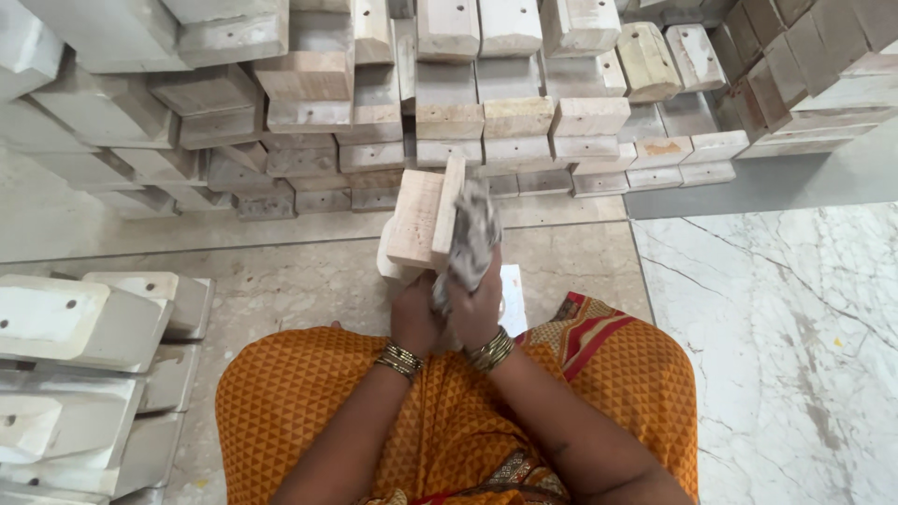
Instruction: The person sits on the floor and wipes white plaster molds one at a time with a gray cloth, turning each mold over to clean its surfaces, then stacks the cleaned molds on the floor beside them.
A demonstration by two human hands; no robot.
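The left hand (414,313) is closed around the lower end of a wooden block (426,217), holding it upright above the lap. The right hand (474,304) is closed on a crumpled grey cloth (472,238), which presses against the block's right edge. Both hands touch each other. The fingers are mostly hidden behind the block and cloth. Stacked wooden blocks (486,93) lie beyond on the stone floor (309,281); a second stack (84,374) is cut off at the left.
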